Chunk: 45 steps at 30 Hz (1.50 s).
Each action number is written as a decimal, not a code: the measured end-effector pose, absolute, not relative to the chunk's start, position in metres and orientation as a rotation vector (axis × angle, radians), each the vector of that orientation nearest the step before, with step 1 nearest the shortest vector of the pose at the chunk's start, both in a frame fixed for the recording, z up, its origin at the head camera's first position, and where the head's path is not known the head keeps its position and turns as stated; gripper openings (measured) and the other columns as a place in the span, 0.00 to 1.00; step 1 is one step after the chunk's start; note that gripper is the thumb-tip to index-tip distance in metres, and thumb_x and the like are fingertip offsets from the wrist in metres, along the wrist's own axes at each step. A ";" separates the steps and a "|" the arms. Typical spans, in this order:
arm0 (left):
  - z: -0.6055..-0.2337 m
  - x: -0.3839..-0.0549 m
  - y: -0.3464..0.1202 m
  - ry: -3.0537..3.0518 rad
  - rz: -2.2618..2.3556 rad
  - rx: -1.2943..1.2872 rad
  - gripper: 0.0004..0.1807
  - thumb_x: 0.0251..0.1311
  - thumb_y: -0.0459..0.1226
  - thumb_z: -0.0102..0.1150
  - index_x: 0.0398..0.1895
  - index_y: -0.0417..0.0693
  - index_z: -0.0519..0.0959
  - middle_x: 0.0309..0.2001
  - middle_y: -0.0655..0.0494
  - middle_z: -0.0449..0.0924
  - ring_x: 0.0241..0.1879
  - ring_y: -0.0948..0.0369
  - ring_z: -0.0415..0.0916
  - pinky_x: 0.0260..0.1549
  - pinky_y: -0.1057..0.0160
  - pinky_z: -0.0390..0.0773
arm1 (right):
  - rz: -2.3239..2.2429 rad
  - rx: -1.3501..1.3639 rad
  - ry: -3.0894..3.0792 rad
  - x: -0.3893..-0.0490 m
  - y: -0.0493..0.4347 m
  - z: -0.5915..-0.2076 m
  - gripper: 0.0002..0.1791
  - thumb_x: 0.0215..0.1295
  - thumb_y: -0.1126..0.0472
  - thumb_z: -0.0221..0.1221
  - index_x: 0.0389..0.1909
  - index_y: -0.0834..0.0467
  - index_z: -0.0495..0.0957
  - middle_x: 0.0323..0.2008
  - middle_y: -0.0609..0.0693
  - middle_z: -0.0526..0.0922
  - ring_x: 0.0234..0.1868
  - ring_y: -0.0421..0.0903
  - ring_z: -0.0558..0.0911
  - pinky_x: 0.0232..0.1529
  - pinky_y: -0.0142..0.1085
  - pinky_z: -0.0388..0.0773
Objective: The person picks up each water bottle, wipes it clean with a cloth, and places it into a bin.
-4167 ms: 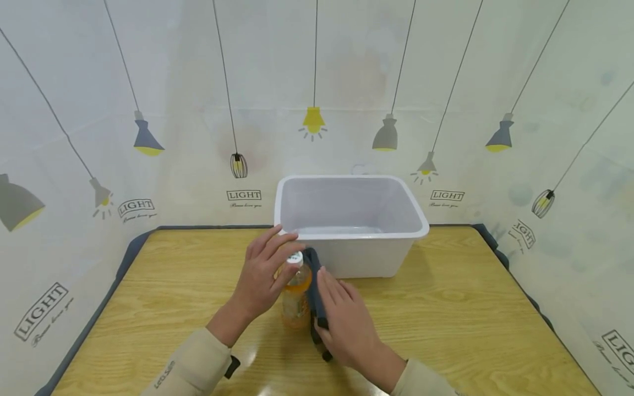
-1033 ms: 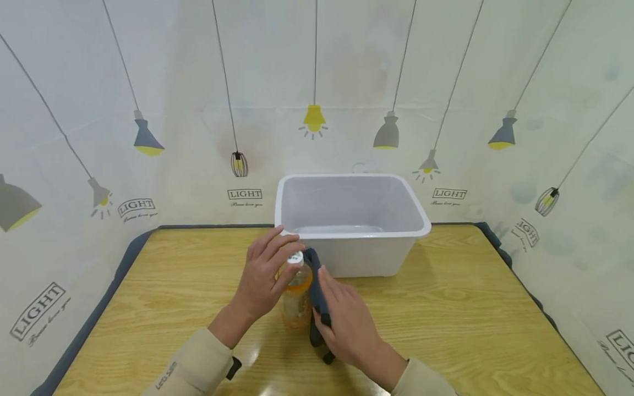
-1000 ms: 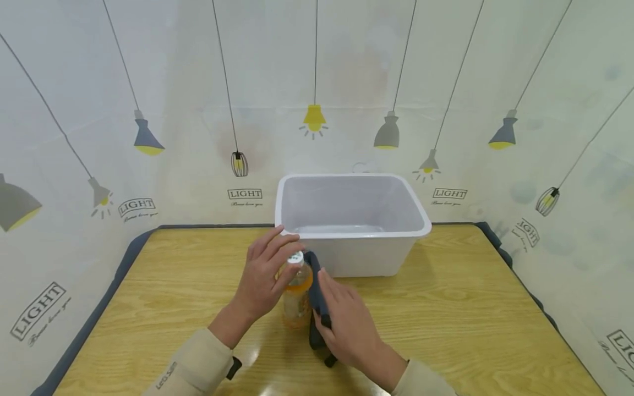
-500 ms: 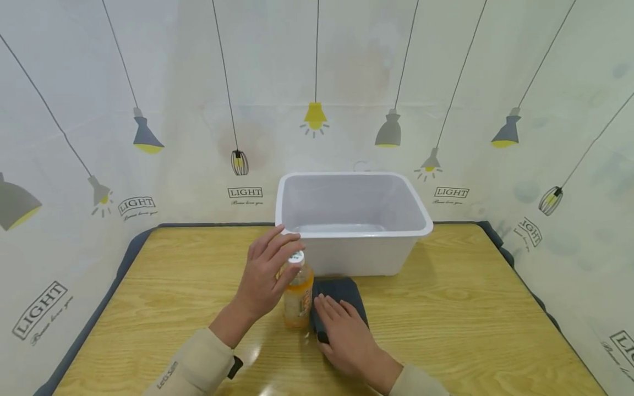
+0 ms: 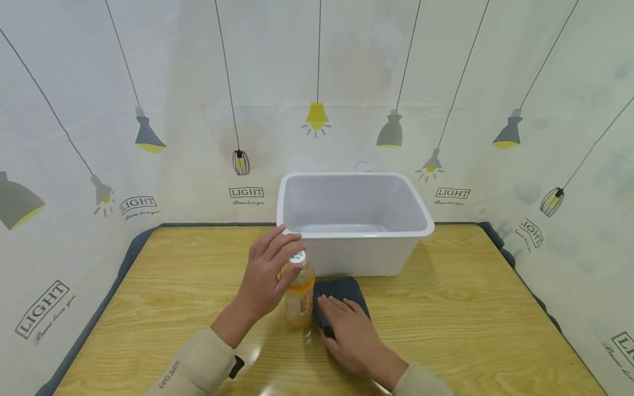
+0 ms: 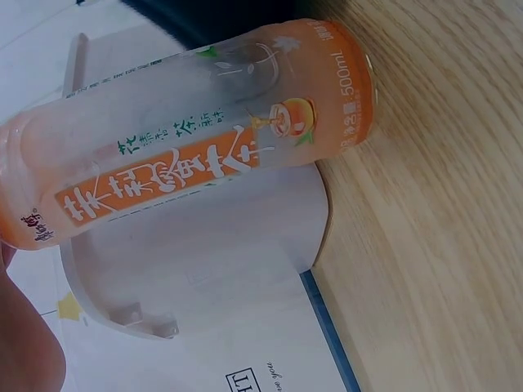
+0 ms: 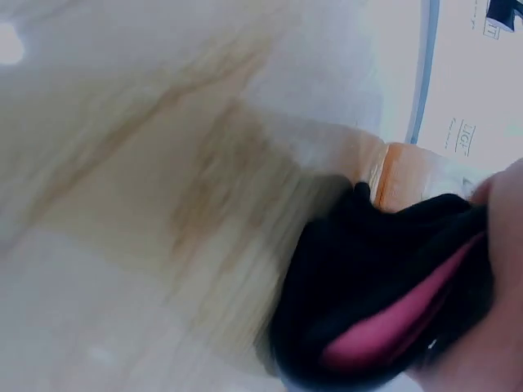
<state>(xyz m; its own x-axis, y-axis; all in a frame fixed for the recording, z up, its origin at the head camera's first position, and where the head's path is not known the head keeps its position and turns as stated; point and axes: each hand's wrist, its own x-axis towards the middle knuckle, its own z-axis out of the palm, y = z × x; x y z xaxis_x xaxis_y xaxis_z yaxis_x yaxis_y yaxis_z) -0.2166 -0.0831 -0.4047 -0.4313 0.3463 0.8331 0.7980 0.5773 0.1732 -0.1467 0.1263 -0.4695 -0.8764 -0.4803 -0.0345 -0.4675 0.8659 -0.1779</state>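
An upright clear plastic drink bottle (image 5: 299,303) with a white cap and orange label stands on the table. My left hand (image 5: 261,281) holds it near the neck, thumb in front and fingers behind. The label reads 500mL in the left wrist view, where the bottle (image 6: 172,143) fills the upper part. To its right lies a dark blue folded fabric item (image 5: 342,287), its kind unclear. My right hand (image 5: 350,336) rests on it with straight fingers. A pink patch shows inside the dark item (image 7: 327,269) in the right wrist view.
Behind the bottle and dark item stands a white plastic bin (image 5: 361,256), its top open and nothing seen inside. The wooden table (image 5: 455,319) ends at a wall sheet (image 5: 188,154) printed with lamps.
The dark item, earlier on edge against the bottle, now lies over to the right, nearly flat. My right hand has turned down onto it. My left hand has kept its hold on the bottle.
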 end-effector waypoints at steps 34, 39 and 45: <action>-0.406 -0.217 -0.083 -2.055 -0.749 -0.900 0.25 0.74 0.56 0.37 0.52 0.52 0.79 0.57 0.53 0.78 0.67 0.49 0.65 0.66 0.50 0.60 | -0.989 -0.523 3.201 -0.149 0.251 -0.414 0.27 0.78 0.53 0.45 0.73 0.58 0.60 0.67 0.60 0.70 0.66 0.62 0.71 0.61 0.58 0.70; -0.406 -0.218 -0.081 -2.043 -0.756 -0.904 0.25 0.74 0.55 0.37 0.52 0.51 0.79 0.57 0.52 0.78 0.67 0.49 0.65 0.66 0.50 0.60 | -0.764 -0.453 3.297 -0.146 0.292 -0.405 0.27 0.77 0.53 0.46 0.70 0.62 0.63 0.64 0.64 0.73 0.63 0.65 0.73 0.60 0.61 0.69; -0.407 -0.219 -0.081 -2.036 -0.770 -0.900 0.25 0.74 0.55 0.38 0.52 0.51 0.79 0.57 0.52 0.78 0.67 0.48 0.65 0.66 0.50 0.60 | -0.511 -0.520 3.236 -0.141 0.310 -0.409 0.28 0.75 0.51 0.50 0.70 0.61 0.63 0.66 0.62 0.71 0.64 0.63 0.72 0.63 0.59 0.67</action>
<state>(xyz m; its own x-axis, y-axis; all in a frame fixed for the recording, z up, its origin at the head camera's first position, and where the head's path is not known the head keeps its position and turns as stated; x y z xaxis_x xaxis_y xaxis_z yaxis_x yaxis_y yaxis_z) -0.2186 -0.0807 -0.4071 -0.4577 0.3323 0.8246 0.7950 0.5683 0.2122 -0.1405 0.3104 -0.4088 -0.9358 -0.2764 0.2186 -0.3303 0.9042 -0.2707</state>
